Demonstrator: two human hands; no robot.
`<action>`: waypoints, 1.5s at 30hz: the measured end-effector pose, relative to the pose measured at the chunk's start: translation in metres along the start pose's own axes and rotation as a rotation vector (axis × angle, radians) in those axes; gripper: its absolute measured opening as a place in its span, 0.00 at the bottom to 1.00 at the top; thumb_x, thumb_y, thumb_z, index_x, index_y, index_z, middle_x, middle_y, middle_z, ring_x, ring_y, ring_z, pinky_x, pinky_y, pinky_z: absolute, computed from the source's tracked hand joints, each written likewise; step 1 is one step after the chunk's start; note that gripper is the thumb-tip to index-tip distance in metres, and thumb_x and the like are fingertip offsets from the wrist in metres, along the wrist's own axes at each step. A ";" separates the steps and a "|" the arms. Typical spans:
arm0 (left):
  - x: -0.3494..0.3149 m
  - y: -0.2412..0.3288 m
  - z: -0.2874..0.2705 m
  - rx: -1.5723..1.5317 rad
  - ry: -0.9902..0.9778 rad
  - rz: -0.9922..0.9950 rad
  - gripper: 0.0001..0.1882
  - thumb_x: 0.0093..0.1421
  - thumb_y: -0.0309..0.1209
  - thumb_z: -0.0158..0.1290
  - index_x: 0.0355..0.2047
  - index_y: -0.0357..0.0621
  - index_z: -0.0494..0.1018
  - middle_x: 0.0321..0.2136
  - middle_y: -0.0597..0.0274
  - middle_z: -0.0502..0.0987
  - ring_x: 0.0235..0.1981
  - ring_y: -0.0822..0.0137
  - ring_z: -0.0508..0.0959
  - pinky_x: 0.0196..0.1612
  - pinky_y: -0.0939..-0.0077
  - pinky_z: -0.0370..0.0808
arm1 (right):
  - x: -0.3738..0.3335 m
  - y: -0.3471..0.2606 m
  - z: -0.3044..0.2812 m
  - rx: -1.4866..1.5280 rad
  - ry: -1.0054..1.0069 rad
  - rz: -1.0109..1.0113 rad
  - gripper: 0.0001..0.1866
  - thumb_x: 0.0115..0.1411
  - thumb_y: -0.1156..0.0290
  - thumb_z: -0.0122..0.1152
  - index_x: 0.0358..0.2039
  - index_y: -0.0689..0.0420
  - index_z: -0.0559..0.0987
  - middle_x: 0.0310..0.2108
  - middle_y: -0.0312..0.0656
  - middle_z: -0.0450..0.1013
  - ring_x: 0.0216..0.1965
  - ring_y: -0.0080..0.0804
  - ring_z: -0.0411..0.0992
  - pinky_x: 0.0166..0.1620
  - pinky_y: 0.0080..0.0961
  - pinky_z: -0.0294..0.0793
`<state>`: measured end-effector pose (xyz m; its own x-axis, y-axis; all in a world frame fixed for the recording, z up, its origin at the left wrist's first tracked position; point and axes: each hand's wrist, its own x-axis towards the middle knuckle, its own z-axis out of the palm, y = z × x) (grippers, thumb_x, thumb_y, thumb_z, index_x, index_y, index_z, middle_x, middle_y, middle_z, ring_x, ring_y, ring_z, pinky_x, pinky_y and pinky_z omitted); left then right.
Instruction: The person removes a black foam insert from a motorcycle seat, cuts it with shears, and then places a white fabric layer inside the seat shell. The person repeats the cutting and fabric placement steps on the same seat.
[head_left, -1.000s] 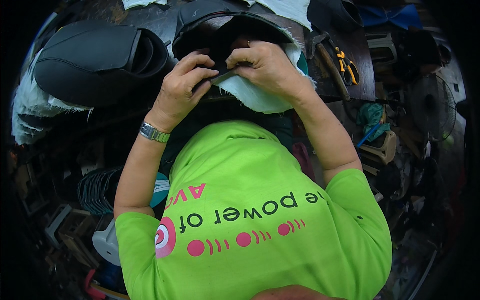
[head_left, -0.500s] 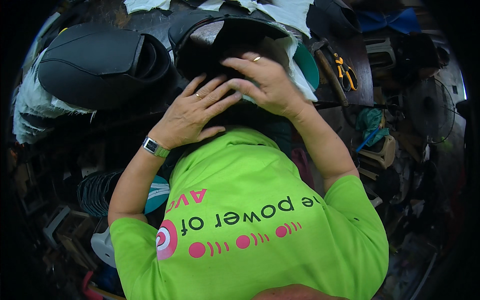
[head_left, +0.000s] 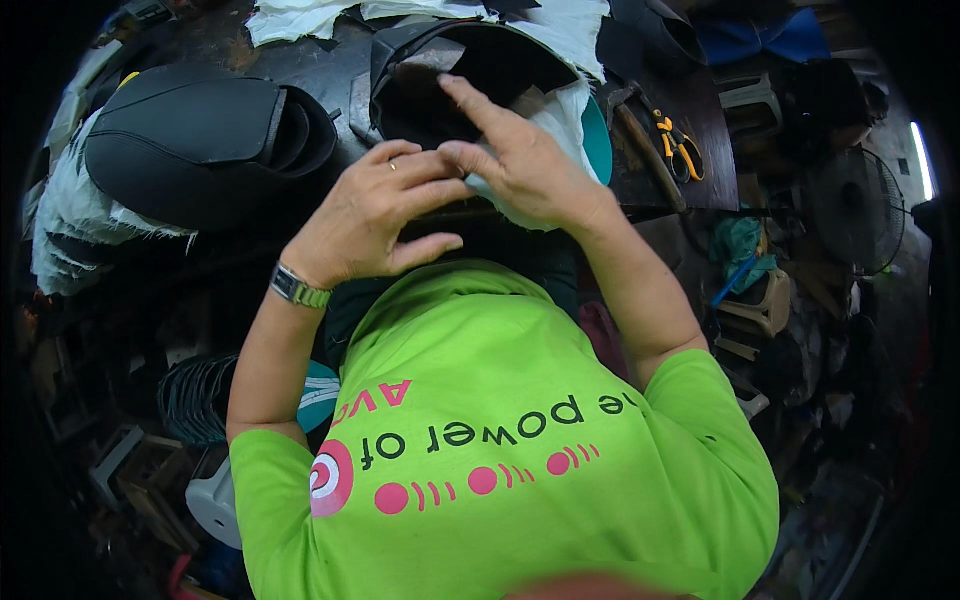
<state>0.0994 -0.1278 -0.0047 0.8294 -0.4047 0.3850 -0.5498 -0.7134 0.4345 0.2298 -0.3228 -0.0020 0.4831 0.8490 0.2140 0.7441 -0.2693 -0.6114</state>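
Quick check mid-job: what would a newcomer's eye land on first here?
Probably the bright green shirt, filling the lower middle. Above it, the left hand and right hand come close together at the near side of a hollow black piece. To their right, an orange-handled tool stands out beside a hammer on the dark table.

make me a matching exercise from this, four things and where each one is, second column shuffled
Things:
1. hammer
2. wristwatch
3. fan
4. open black piece

Places:
A. worn on the left forearm, near the wrist
B. by the left hand and right hand, its hollow facing the person
C. on the table, beside a yellow-handled tool
D. off to the right, beyond the table's edge

Right pairs: 1-C, 2-A, 3-D, 4-B
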 end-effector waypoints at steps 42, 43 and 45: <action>0.026 -0.012 0.038 0.055 0.442 -0.516 0.24 0.55 0.29 0.68 0.54 0.47 0.80 0.30 0.52 0.73 0.30 0.55 0.75 0.36 0.64 0.73 | 0.063 0.025 0.025 -0.365 0.252 0.341 0.11 0.54 0.72 0.57 0.36 0.62 0.82 0.34 0.58 0.81 0.38 0.58 0.81 0.44 0.48 0.81; 0.027 -0.012 0.038 0.051 0.444 -0.514 0.24 0.55 0.29 0.67 0.54 0.46 0.79 0.30 0.52 0.73 0.30 0.54 0.74 0.36 0.64 0.73 | 0.062 0.023 0.023 -0.364 0.273 0.350 0.11 0.54 0.74 0.57 0.38 0.61 0.81 0.34 0.57 0.81 0.39 0.57 0.81 0.44 0.47 0.81; 0.027 -0.012 0.038 0.037 0.428 -0.536 0.24 0.56 0.29 0.66 0.54 0.45 0.79 0.31 0.50 0.74 0.31 0.52 0.75 0.36 0.62 0.74 | 0.054 0.019 0.016 -0.299 0.339 0.259 0.12 0.60 0.70 0.57 0.42 0.63 0.78 0.43 0.58 0.78 0.42 0.57 0.80 0.45 0.47 0.80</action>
<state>0.1321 -0.1525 -0.0305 0.8699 0.2653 0.4159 -0.0647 -0.7744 0.6293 0.2626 -0.2745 -0.0147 0.7545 0.5558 0.3491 0.6555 -0.6115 -0.4432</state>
